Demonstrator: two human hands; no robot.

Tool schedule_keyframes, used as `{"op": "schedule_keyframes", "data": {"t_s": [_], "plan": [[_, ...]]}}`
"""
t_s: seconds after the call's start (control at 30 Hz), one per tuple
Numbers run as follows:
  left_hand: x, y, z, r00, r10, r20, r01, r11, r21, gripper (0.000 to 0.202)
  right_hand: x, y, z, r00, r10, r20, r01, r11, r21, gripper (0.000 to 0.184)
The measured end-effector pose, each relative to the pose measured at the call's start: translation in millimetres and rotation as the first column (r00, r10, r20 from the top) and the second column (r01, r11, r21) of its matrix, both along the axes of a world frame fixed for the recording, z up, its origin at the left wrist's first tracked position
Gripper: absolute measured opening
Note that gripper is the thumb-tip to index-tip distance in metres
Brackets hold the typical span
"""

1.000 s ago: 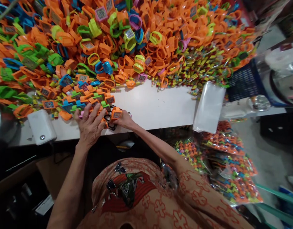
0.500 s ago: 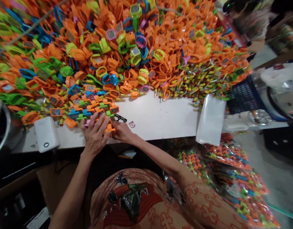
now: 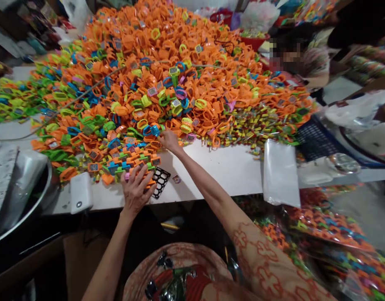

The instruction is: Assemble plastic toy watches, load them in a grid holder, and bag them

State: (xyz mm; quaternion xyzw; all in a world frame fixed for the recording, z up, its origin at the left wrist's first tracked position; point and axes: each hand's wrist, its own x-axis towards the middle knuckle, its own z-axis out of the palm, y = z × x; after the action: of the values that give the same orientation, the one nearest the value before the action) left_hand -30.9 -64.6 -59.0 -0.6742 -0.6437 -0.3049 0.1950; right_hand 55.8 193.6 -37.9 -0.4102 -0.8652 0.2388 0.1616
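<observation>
On a white table [image 3: 217, 169], watches [image 3: 134, 159] are being touched by the splayed left hand [image 3: 137, 188]; the right hand's [image 3: 170, 141] grip cannot be told; a sheet's [image 3: 3, 171] writing is being blurred.

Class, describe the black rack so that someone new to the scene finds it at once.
Start with the huge, mostly orange heap across the white table. On its near side, by the table's edge, the left hand lies over rows of toy watches; the rack shows just to that hand's right. Unlike its brightly coloured neighbours, it is flat and black, pierced by rounded holes.
</observation>
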Motion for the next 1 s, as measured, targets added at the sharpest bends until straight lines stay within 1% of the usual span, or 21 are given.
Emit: {"op": "schedule_keyframes", "data": {"t_s": [0.03,0.1,0.13,0.2,0.27,0.37,0.43,0.47,0.5,0.57,0.67,0.7,0.77,0.83,0.87,0.9,0.93,1.0], "plan": [[0,-1,0.9,1.0,0.005,0.0,-0.005,1.0,-0.002,0.039,-12,6,1.1,0.999,-0.029,0.013,0.029,1.0,-0.011,0.026],[2,-4,1.8,1.0,0.017,-0.003,-0.017,1.0,-0.011,0.035,-28,8,0.7,0.992,-0.123,-0.013,0.121,0.986,-0.111,0.019],[3,-5,1.6,1.0,0.024,-0.01,-0.025,1.0,-0.016,0.033,-31,6,-0.3,0.987,-0.154,-0.048,0.144,0.975,-0.17,0.014],[5,-7,0.2,0.998,0.045,-0.033,-0.046,0.999,-0.028,0.031,-27,2,-3.4,0.973,-0.201,-0.114,0.164,0.948,-0.273,0.009],[6,-8,-1.4,0.997,0.065,-0.045,-0.067,0.997,-0.046,0.031,-10,-2,-7.2,0.962,-0.205,-0.182,0.137,0.934,-0.329,0.013],[7,-8,-2.9,0.997,0.069,-0.018,-0.07,0.995,-0.072,0.031,26,-15,-14.0,0.937,-0.184,-0.298,0.037,0.899,-0.437,0.017],[6,-7,-4.0,0.998,0.066,0.016,-0.064,0.994,-0.084,0.032,48,-33,-20.4,0.929,-0.183,-0.32,-0.007,0.859,-0.512,0.01],[6,-6,-4.8,0.997,0.066,0.032,-0.063,0.993,-0.096,0.033,56,-44,-24.4,0.931,-0.189,-0.311,-0.01,0.842,-0.54,0.004],[5,-5,-5.7,0.997,0.067,0.047,-0.061,0.992,-0.108,0.033,62,-55,-29.0,0.932,-0.199,-0.303,-0.008,0.824,-0.566,0.003],[3,-3,-7.4,0.996,0.052,0.078,-0.043,0.992,-0.119,0.033,70,-76,-39.1,0.93,-0.219,-0.294,-0.017,0.775,-0.632,0.009],[-1,-1,-8.9,0.992,-0.006,0.124,0.017,0.996,-0.086,0.035,73,-99,-51.6,0.905,-0.255,-0.341,-0.084,0.678,-0.73,0.008],[-2,-1,-9.2,0.989,-0.016,0.147,0.03,0.995,-0.091,0.036,73,-104,-54.3,0.89,-0.271,-0.366,-0.107,0.657,-0.746,0.009],[-4,-1,-9.6,0.98,-0.01,0.2,0.039,0.989,-0.145,0.039,72,-110,-57.5,0.862,-0.299,-0.41,-0.141,0.635,-0.76,0.013],[-5,-2,-10.0,0.97,0.015,0.244,0.038,0.977,-0.209,0.04,69,-115,-59.2,0.852,-0.287,-0.437,-0.189,0.61,-0.77,0.017],[-6,-2,-10.2,0.968,0.026,0.25,0.031,0.974,-0.224,0.04,67,-116,-59.9,0.858,-0.262,-0.441,-0.21,0.604,-0.769,0.017],[-6,-2,-10.3,0.969,0.035,0.244,0.021,0.974,-0.226,0.04,65,-116,-60.6,0.868,-0.229,-0.44,-0.223,0.613,-0.758,0.016],[-5,-3,-10.3,0.973,0.044,0.226,0.007,0.975,-0.22,0.039,63,-116,-61.0,0.88,-0.183,-0.437,-0.234,0.635,-0.737,0.014],[-5,-4,-9.3,0.985,0.049,0.164,-0.018,0.982,-0.186,0.035,62,-114,-60.6,0.902,-0.065,-0.426,-0.262,0.703,-0.661,0.01]]}}
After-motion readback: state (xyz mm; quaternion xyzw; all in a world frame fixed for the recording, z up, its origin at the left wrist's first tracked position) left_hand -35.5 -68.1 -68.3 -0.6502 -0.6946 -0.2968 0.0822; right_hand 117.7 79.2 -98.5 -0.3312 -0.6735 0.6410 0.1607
